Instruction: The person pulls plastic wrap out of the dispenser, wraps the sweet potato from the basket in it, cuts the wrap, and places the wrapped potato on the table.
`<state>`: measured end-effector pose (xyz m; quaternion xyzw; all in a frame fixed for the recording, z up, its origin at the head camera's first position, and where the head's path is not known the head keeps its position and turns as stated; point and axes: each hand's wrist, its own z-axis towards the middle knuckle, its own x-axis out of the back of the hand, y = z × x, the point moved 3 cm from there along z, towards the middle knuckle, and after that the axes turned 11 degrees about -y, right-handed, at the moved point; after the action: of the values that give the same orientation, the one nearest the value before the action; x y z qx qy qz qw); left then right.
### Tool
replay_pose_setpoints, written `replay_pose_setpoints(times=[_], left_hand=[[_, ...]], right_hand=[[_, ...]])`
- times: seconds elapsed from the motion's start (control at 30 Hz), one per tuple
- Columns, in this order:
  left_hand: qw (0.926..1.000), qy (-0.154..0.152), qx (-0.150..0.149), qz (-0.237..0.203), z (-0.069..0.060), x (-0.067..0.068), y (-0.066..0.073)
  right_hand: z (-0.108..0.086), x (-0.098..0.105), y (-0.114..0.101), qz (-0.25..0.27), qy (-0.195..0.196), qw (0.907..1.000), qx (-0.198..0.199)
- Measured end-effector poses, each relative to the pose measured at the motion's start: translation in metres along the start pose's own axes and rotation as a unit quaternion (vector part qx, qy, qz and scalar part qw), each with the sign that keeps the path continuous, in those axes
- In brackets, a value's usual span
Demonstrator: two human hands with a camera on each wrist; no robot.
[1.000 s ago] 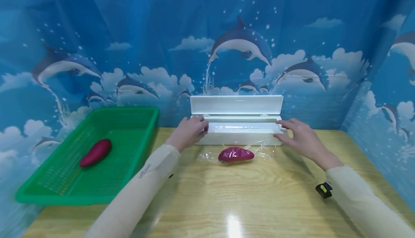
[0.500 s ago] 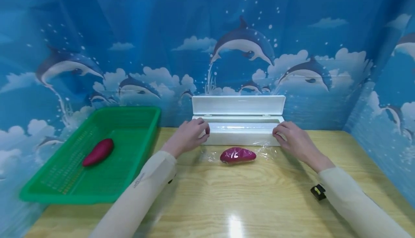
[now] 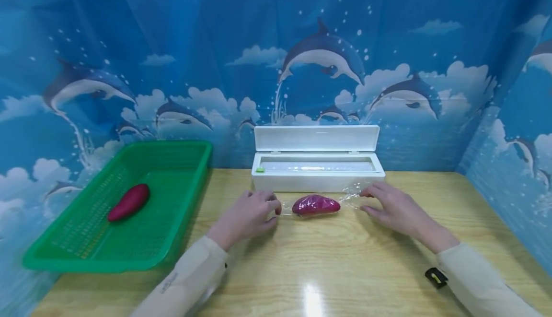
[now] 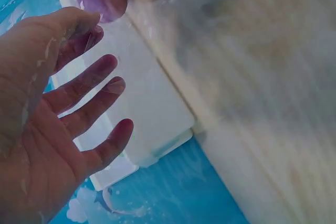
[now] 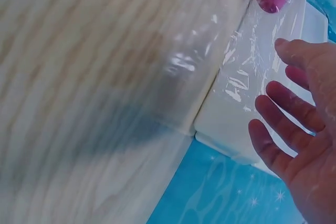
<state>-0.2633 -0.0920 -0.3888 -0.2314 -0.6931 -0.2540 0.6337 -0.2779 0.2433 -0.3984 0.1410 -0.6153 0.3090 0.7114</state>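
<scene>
**Both ends evenly, middle undisturbed**

At far left, a green basket (image 3: pixel 129 263) with a loose purple tuber (image 3: pixel 129 203) inside, untouched.

Next rightward, the left hand (image 3: pixel 246 216), fingers relaxed and apart, just beside the left end of the clear film (image 3: pixel 350 198); contact with it impossible to tell. Apparent step in hand, by judgement: taking up the film ends around the tuber at centre. Best, in all likelihood, to gather this end fully between thumb and forefinger, then press it snugly inward rather than pull.

In the middle, the wrapped tuber (image 3: pixel 316 205), on the surface (image 3: pixel 327 259) in front of a white box (image 3: pixel 319 182) with raised lid (image 3: pixel 316 138): between the two hands, somewhat nearer the left fingertips than the right, and apart from both.

At right, the right hand (image 3: pixel 396 214), fingers also spread, thumb parted from forefinger, close beside the film's crumpled right end. Probably wise to match the left hand's force here, to prevent any sideways slide, and to flatten loose wrinkles first for a tighter wrap.
</scene>
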Motion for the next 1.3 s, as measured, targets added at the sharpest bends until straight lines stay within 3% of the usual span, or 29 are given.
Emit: replay_pose_setpoints(times=[0.17, 0.33, 0.43, 0.6, 0.8, 1.03, 1.13, 1.3], left_hand=[[0.9998, 0.013, 0.016, 0.0, 0.002, -0.002, 0.005], [0.9985, 0.036, 0.041, -0.008, 0.02, 0.008, 0.018], [0.9988, 0.026, 0.041, -0.005, 0.036, 0.006, 0.03], [0.9994, 0.001, 0.034, -0.006, 0.057, -0.007, 0.042], [0.9961, 0.008, 0.012, -0.087, 0.067, -0.015, 0.039], [0.9781, -0.008, -0.008, -0.208, 0.068, -0.013, 0.029], [0.9741, -0.009, -0.01, -0.226, 0.067, -0.014, 0.026], [0.971, -0.01, -0.001, -0.239, 0.067, -0.015, 0.021]], right_hand=[[0.007, -0.005, -0.005, -0.038, 0.026, 0.9986, 0.027], [0.024, -0.008, -0.012, -0.062, 0.01, 0.9974, 0.036], [0.034, -0.011, -0.02, -0.078, -0.005, 0.9959, 0.046], [0.049, -0.018, -0.03, -0.087, -0.041, 0.9939, 0.053], [0.053, -0.021, -0.035, -0.052, -0.03, 0.9971, 0.048], [0.042, -0.02, -0.042, -0.017, -0.016, 0.998, 0.059], [0.037, -0.021, -0.043, -0.003, -0.028, 0.9976, 0.064], [0.032, -0.022, -0.041, 0.009, -0.082, 0.9949, 0.058]])
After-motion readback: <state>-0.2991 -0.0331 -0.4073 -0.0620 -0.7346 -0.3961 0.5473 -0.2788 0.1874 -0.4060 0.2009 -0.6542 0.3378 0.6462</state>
